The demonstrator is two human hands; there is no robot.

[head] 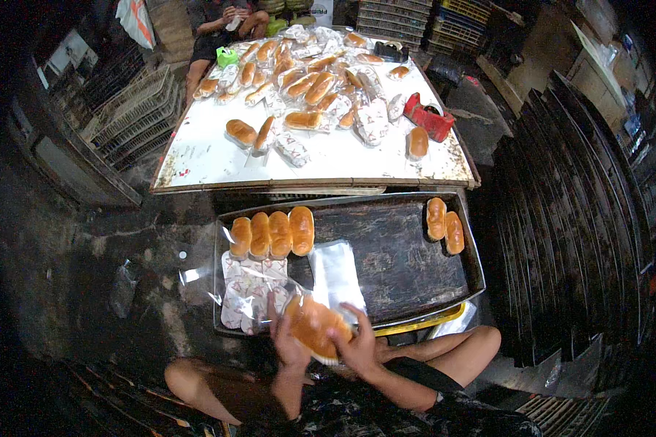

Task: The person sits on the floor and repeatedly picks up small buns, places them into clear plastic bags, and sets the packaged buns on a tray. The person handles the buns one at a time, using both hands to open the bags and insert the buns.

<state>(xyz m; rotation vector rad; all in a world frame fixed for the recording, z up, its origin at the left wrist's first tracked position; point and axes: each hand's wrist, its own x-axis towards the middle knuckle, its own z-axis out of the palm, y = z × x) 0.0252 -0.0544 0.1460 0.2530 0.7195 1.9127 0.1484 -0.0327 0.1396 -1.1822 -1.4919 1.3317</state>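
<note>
My left hand [292, 341] and my right hand [356, 344] hold a golden bread roll [314, 326] between them, above the near edge of a dark metal tray [410, 262]. Clear plastic film spreads from the roll towards the left. Four bread rolls [270, 235] stand in a row at the tray's back left. Below them lie several printed paper pieces [251, 273], partly seen through the film. A stack of clear plastic bags [336, 270] rests in the tray's middle. Two more rolls [445, 225] are at the tray's back right.
Beyond the tray is a white table [218, 158] with many bagged rolls, a red tape dispenser [429, 117] and a black one [391, 51]. Dark trays [568, 218] stand on edge at the right. Crates [136, 114] are stacked at the left. Another person [218, 24] sits behind the table.
</note>
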